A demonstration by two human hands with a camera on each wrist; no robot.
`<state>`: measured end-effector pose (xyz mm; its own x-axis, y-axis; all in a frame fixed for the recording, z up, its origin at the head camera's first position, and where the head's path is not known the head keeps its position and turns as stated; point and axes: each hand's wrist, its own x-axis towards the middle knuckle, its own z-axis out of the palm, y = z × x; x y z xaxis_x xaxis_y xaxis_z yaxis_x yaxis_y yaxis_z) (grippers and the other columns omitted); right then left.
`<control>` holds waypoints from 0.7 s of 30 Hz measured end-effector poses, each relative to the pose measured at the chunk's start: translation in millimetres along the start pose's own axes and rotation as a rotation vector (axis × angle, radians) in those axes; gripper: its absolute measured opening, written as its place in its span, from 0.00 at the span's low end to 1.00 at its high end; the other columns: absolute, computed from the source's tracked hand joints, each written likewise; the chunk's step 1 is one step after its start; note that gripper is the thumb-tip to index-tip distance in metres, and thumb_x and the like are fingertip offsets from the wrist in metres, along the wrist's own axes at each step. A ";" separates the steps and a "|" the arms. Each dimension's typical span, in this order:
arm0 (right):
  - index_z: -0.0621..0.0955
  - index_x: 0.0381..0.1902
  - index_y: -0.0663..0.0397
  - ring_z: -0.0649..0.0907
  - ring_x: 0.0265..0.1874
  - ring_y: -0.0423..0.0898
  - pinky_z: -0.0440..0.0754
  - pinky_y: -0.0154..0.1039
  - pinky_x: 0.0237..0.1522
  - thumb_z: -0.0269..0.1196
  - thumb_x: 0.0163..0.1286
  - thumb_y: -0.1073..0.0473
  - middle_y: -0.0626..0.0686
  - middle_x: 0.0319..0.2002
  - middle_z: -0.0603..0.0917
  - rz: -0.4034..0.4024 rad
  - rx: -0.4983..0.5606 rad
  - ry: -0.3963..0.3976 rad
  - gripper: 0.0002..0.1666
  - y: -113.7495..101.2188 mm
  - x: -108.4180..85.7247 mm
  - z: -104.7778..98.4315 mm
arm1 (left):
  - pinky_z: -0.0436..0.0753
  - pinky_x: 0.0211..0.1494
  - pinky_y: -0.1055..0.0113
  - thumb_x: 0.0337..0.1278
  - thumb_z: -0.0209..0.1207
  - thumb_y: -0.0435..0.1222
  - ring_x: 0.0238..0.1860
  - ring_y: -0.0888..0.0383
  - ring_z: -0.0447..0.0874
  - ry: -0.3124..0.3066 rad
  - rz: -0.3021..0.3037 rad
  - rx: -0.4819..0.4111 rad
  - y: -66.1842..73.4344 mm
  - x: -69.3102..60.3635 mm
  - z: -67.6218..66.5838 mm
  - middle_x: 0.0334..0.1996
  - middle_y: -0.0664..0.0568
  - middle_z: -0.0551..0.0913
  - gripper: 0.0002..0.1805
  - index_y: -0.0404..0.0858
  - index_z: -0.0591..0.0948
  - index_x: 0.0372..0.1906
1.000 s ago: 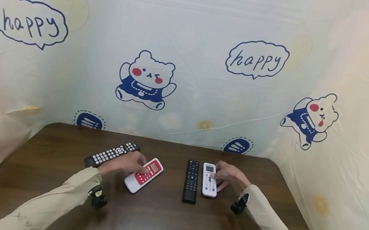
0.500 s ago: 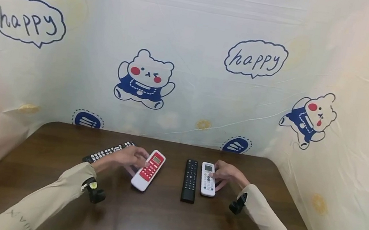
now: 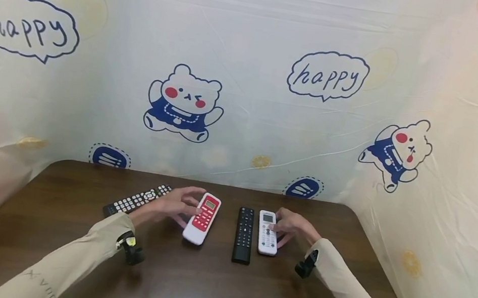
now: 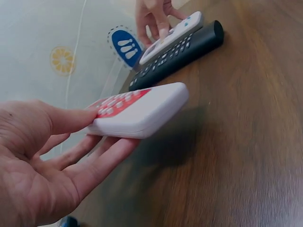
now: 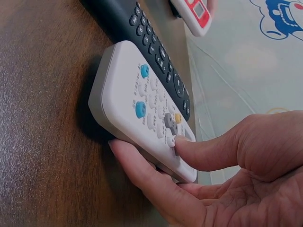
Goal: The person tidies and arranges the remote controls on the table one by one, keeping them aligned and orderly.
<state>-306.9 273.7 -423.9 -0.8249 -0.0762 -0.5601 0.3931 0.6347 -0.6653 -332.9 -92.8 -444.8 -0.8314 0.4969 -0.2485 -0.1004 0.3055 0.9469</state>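
Observation:
My left hand (image 3: 174,203) grips the red-and-white remote (image 3: 202,218), thumb on its button face and fingers beneath; in the left wrist view this remote (image 4: 142,111) is raised off the table, its shadow below. My right hand (image 3: 295,225) holds the white remote (image 3: 268,233) by its right side. In the right wrist view the thumb presses on the face of the white remote (image 5: 137,104), near the grey buttons, with fingers along its edge and underside. Just left of it lies a slim black remote (image 3: 244,236), roughly parallel.
Another black remote with pale buttons (image 3: 137,202) lies slanted at the back left, partly behind the left hand. The brown wooden table (image 3: 201,286) has rounded back corners. A printed cloth (image 3: 254,70) with bears and "happy" bubbles stands around its back and sides.
The left hand has moved right and slightly back with the red-and-white remote, which has turned more upright in the head view. The right hand and white remote have stayed nearly still.

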 end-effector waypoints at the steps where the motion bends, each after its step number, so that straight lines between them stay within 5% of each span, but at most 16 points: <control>1: 0.64 0.70 0.66 0.86 0.44 0.60 0.92 0.48 0.40 0.64 0.75 0.67 0.68 0.48 0.78 0.003 0.004 0.005 0.31 0.2 -0.2 -0.3 | 0.91 0.41 0.50 0.68 0.65 0.33 0.50 0.45 0.88 0.011 0.003 -0.007 1.1 2.5 2.9 0.64 0.30 0.77 0.39 0.39 0.63 0.80; 11: 0.65 0.69 0.66 0.87 0.41 0.58 0.92 0.48 0.38 0.64 0.76 0.67 0.66 0.45 0.79 -0.005 -0.007 0.019 0.29 1.5 1.5 3.9 | 0.92 0.39 0.50 0.69 0.64 0.30 0.45 0.47 0.89 0.022 0.025 -0.086 -4.9 12.8 30.0 0.59 0.28 0.78 0.38 0.32 0.62 0.79; 21: 0.65 0.70 0.64 0.87 0.42 0.58 0.92 0.47 0.38 0.65 0.75 0.65 0.66 0.47 0.78 0.010 0.003 0.030 0.31 2.3 0.9 0.7 | 0.92 0.38 0.52 0.68 0.63 0.26 0.46 0.45 0.88 0.024 0.031 -0.091 -5.6 25.2 38.2 0.58 0.28 0.78 0.37 0.31 0.62 0.78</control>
<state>-306.4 274.5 -426.2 -0.8328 -0.0464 -0.5516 0.4028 0.6327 -0.6614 -332.4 -51.0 -464.1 -0.8479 0.4847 -0.2150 -0.1230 0.2146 0.9689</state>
